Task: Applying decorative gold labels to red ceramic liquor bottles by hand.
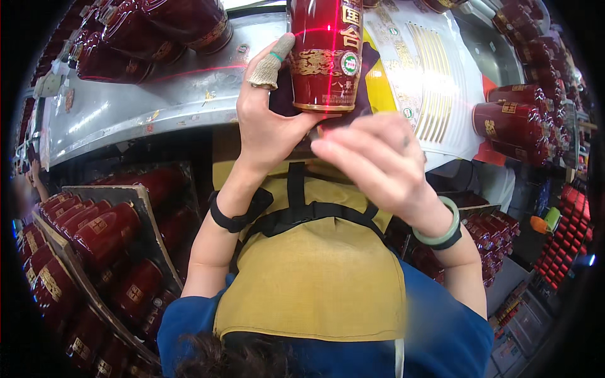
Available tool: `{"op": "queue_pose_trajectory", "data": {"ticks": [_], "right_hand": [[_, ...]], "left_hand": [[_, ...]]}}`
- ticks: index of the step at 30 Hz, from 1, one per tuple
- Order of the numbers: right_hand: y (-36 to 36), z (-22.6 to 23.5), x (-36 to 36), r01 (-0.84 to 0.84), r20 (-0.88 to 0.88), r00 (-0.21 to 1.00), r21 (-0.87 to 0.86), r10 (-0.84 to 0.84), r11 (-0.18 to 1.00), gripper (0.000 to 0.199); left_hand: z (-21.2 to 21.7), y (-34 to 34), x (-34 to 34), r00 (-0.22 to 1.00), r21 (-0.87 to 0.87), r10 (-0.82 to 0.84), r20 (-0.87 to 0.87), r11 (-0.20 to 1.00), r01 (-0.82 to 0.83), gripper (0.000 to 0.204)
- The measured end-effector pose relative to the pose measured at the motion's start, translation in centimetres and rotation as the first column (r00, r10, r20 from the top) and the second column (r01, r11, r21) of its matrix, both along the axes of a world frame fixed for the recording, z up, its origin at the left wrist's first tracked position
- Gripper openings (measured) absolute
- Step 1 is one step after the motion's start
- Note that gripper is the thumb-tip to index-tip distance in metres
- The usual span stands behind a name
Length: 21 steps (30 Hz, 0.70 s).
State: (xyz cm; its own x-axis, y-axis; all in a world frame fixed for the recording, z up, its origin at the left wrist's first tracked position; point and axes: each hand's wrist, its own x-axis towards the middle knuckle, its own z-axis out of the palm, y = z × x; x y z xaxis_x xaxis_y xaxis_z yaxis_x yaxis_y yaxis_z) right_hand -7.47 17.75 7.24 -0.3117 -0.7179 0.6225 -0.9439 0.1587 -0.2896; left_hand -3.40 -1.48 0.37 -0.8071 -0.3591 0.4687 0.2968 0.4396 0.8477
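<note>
A dark red glazed bottle with gold ornament and a label stands upright on the grey metal worktable. A red laser line runs across and down it. My left hand wraps the bottle's left side and base, its thumb in a knitted finger cot. My right hand hovers just below the bottle's base, fingers together and blurred, holding nothing that I can see. A pale green bangle circles my right wrist.
Sheets of white labels with gold print lie right of the bottle. More red bottles lie at the table's top left and right. Crates of red bottles stand at lower left, more at right.
</note>
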Motion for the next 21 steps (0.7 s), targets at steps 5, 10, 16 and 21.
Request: {"op": "queue_pose_trajectory", "data": {"ticks": [5,10,16,21], "right_hand": [[1.9,0.8,-1.0,0.316,0.361,0.892,-0.066,-0.272,0.947,0.027],[3.3,-0.2,-1.8,0.481,0.480,0.804,-0.177,-0.351,0.859,0.023],[3.8,-1.3,-2.0,0.559,0.611,0.717,-0.214,-0.337,0.801,0.022],[3.7,-1.9,-2.0,0.540,0.562,0.750,-0.215,-0.349,0.814,0.025]], "left_hand": [[1.6,0.5,1.5,0.995,-0.139,-0.043,0.085,0.989,0.054,0.095],[2.4,2.2,1.4,0.983,0.154,-0.102,0.154,0.985,0.078,0.087],[2.4,1.5,1.3,0.958,0.219,-0.216,0.188,0.960,0.174,0.088],[2.8,0.5,2.0,0.948,-0.022,-0.198,0.250,0.978,0.210,0.095]]}}
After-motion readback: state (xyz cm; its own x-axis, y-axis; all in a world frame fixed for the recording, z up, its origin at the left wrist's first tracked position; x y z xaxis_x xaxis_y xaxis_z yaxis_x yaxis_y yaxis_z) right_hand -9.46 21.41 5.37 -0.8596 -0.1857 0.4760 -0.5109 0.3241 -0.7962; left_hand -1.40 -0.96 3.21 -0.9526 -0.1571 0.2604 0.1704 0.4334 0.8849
